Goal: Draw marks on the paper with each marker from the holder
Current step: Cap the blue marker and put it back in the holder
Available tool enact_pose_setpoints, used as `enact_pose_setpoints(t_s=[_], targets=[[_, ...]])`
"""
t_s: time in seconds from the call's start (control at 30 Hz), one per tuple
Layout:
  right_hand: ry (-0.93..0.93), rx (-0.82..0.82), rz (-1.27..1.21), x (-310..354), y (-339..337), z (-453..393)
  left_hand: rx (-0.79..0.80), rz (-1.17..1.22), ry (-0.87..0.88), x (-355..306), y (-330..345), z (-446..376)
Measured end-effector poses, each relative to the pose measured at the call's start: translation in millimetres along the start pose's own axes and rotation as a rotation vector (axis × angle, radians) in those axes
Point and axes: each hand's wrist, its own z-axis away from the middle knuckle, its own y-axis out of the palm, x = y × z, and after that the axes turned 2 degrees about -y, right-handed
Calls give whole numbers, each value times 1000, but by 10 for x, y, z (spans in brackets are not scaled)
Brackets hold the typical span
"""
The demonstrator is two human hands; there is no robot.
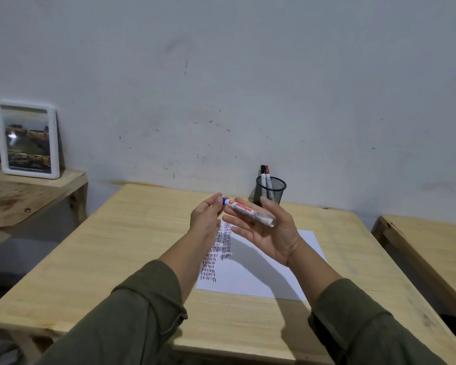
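I hold a white board marker with a blue cap level above the table. My right hand cradles its body between fingers and thumb. My left hand pinches the blue cap end with its fingertips. Under the hands lies a white paper with columns of short blue and red strokes down its left side. A black mesh holder stands at the back near the wall, with a black-capped marker and a red-capped marker upright in it.
The paper lies on a light wooden table. A second wooden table stands to the right across a narrow gap. At the left, a lower wooden shelf carries a white-framed picture leaning on the wall.
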Motion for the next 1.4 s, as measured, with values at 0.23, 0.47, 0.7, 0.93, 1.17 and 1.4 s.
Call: enact_pose_setpoints(t_s=[0.23, 0.47, 0.7, 0.93, 1.17, 1.4], targets=[[-68, -9, 188, 162, -115, -88, 147, -195, 39, -193, 109, -244], [-167, -161, 442, 289, -315, -312, 284, -449, 180, -308, 531, -468], [-432, -451, 721, 808, -640, -686, 97, -778, 310, -135, 836, -887], [-580, -602, 987, 1157, -927, -1097, 102, -1083, 342, 46, 990, -1250], [-441, -536, 1305, 1027, -1191, -1335, 100, -1123, 352, 187, 962, -1415], [-342, -493, 1472, 911, -1339, -1493, 130, -983, 316, 211, 919, -1425]])
